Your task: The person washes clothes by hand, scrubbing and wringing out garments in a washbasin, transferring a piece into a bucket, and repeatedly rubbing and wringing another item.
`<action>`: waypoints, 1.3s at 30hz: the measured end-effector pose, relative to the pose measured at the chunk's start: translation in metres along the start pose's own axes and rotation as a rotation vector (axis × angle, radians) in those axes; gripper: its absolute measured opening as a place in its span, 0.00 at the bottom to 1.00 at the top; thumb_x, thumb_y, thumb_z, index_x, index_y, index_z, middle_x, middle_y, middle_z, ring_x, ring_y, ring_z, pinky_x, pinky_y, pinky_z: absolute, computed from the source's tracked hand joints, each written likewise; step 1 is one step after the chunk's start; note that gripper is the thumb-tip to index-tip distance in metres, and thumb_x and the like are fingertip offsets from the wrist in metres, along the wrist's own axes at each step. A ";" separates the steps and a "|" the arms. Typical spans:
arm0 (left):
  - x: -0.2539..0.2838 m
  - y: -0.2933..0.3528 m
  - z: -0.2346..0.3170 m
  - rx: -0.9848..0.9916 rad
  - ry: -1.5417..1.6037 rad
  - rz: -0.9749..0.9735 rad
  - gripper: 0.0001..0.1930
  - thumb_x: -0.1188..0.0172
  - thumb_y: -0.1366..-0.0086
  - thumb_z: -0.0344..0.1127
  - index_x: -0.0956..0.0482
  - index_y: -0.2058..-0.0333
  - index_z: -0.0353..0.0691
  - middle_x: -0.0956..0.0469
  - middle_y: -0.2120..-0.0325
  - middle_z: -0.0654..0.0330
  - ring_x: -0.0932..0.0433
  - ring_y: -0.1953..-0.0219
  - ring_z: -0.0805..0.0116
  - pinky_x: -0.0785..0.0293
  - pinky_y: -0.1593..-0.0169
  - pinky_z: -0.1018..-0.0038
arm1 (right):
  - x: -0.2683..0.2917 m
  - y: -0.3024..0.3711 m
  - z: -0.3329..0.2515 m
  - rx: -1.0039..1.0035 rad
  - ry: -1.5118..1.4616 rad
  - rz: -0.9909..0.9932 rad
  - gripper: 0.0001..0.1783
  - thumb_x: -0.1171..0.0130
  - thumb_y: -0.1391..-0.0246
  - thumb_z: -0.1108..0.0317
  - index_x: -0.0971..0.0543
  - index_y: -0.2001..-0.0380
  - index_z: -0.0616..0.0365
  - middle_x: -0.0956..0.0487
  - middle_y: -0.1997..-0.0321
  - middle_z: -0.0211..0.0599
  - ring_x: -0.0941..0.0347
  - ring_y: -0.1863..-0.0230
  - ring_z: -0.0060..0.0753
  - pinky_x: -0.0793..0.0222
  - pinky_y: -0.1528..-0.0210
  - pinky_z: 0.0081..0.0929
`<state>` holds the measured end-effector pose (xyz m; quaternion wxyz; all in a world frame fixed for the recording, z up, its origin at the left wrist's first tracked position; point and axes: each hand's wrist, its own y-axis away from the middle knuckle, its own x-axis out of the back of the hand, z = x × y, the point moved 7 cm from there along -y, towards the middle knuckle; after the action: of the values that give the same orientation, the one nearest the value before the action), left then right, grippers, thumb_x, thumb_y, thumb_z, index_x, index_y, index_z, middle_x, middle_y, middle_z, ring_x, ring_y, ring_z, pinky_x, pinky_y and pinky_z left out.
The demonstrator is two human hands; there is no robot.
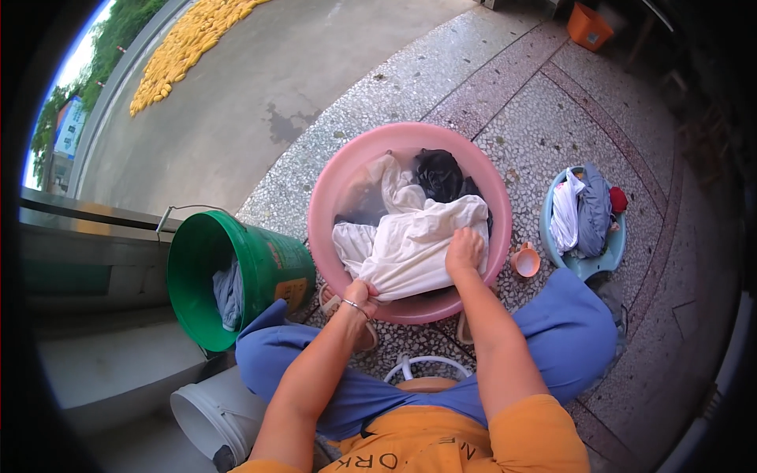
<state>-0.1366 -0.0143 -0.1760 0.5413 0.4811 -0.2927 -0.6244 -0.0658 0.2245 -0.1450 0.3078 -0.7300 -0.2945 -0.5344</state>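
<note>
A large pink basin point(331, 181) stands on the floor in front of me, holding water and laundry. Across its near half spreads a wet white cloth garment point(422, 244), whose exact kind I cannot make out. At the basin's near left rim my left hand point(361, 296) is closed on a gathered edge of this cloth. My right hand point(465, 252) presses with curled fingers on the cloth's right side, closed over it. Behind the white cloth lies a bunched black garment point(438, 173), partly in the water.
To the left a green bucket point(268, 256) holds grey cloth, with a white bucket point(225, 414) nearer me. A small orange cup point(525, 260) and a blue basin of clothes point(587, 266) stand at the right. Yellow corn cobs point(181, 47) and an orange bin point(588, 27) are farther off.
</note>
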 end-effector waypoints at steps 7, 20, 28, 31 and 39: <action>-0.026 0.016 0.002 0.267 -0.034 -0.243 0.19 0.56 0.40 0.49 0.27 0.59 0.42 0.25 0.63 0.54 0.27 0.56 0.56 0.33 0.53 0.54 | 0.038 0.059 -0.160 0.350 -0.734 -0.335 0.13 0.57 0.48 0.67 0.28 0.63 0.62 0.29 0.56 0.48 0.35 0.52 0.48 0.40 0.50 0.35; -0.065 0.050 0.048 -0.320 -0.194 -0.234 0.17 0.58 0.37 0.36 0.32 0.53 0.35 0.28 0.57 0.54 0.31 0.52 0.61 0.39 0.45 0.66 | 0.032 0.013 0.013 -0.103 0.078 -0.209 0.26 0.48 0.53 0.64 0.34 0.48 0.47 0.35 0.43 0.42 0.48 0.37 0.39 0.61 0.36 0.43; -0.110 0.139 0.083 0.056 0.010 -0.685 0.21 0.54 0.42 0.38 0.34 0.52 0.33 0.29 0.56 0.51 0.30 0.52 0.57 0.38 0.46 0.60 | 0.057 -0.026 0.016 -0.178 -0.587 -0.159 0.14 0.43 0.58 0.66 0.26 0.63 0.49 0.26 0.64 0.43 0.31 0.59 0.45 0.39 0.55 0.42; -0.124 0.165 0.108 -0.307 -0.260 -0.531 0.21 0.46 0.46 0.34 0.33 0.52 0.38 0.28 0.59 0.54 0.29 0.56 0.62 0.36 0.48 0.63 | 0.111 -0.057 0.019 -0.036 -0.889 0.208 0.07 0.48 0.54 0.71 0.27 0.69 0.60 0.26 0.62 0.44 0.30 0.58 0.40 0.35 0.56 0.30; -0.142 0.228 0.135 -0.463 -0.147 -0.865 0.18 0.46 0.46 0.22 0.31 0.55 0.42 0.28 0.63 0.62 0.28 0.61 0.69 0.29 0.56 0.71 | 0.114 -0.007 -0.080 0.328 -0.485 -0.213 0.14 0.45 0.61 0.70 0.29 0.66 0.55 0.28 0.64 0.39 0.32 0.57 0.40 0.38 0.53 0.32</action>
<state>-0.1779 0.0456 0.1157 0.3031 0.3802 0.0427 -0.8728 -0.0897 0.1795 -0.0151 0.2846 -0.7417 -0.5166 -0.3194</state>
